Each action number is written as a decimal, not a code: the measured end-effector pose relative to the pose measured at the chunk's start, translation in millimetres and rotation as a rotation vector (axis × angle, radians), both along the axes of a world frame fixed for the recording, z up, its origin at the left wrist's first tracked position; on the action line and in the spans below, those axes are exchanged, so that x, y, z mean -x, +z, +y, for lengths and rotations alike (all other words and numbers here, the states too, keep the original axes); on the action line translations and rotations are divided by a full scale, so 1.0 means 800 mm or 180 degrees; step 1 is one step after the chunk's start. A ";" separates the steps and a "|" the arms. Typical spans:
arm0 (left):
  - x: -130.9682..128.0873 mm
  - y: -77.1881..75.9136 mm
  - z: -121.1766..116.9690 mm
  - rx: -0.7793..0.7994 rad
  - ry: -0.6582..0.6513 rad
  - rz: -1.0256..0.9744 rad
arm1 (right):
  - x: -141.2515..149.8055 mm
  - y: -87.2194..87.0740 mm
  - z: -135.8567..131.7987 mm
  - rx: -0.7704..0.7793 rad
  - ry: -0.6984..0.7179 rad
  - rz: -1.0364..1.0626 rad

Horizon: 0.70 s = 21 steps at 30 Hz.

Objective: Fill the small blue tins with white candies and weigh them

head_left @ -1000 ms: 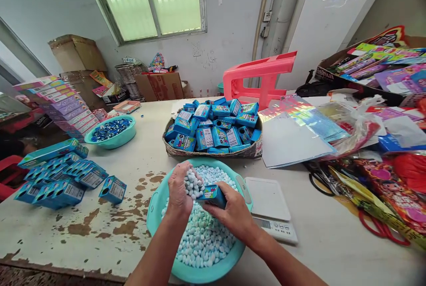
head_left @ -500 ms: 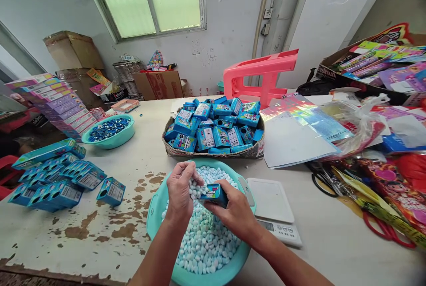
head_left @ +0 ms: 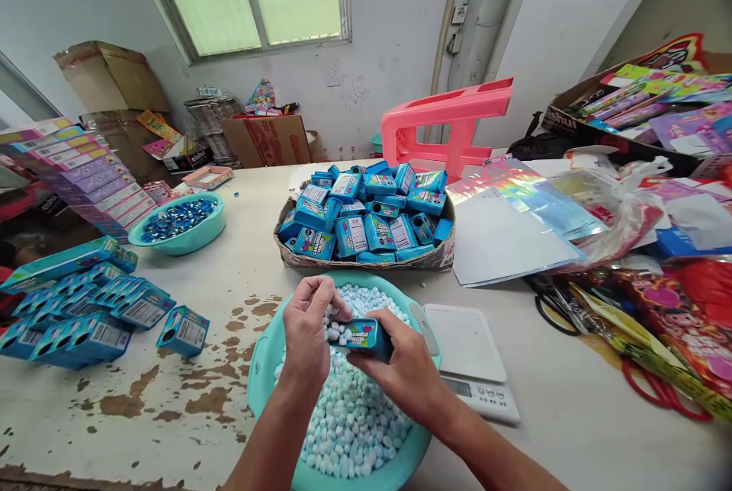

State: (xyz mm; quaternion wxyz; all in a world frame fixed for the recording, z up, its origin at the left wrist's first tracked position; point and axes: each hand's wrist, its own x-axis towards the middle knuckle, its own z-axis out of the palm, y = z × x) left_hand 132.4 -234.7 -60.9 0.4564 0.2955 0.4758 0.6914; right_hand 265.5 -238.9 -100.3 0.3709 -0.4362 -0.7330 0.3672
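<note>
Over a teal basin full of pale blue and white candies, my right hand grips a small blue candy box tilted on its side. Its open end faces my left hand, whose curled fingers hold a few of the candies right at the box's mouth. How many candies are inside the box is hidden. Behind the basin, a cardboard tray is heaped with more small blue boxes.
Right of the basin lies a white digital scale. Blue boxes stand in rows at left, with one box apart. A teal bowl holds shiny blue pieces. Scissors and packaging lie at right; a pink stool is behind.
The view has shifted slightly. My left hand stays at the box's mouth with candies, and the box in my right hand has turned a little, more level.
</note>
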 end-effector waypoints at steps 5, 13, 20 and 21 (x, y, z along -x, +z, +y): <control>0.001 -0.003 0.001 0.0067 -0.0064 0.0039 | 0.003 -0.002 0.003 0.0039 0.0003 -0.0059; -0.005 0.006 -0.005 0.0027 -0.0355 -0.0059 | 0.001 0.001 0.002 0.0130 -0.0025 0.0084; 0.029 -0.018 0.017 0.0089 0.0271 0.0949 | -0.019 -0.004 0.002 0.0230 -0.0283 0.0488; 0.037 -0.032 0.024 0.0186 0.0196 0.1430 | -0.023 -0.006 0.002 0.0209 -0.0362 0.0550</control>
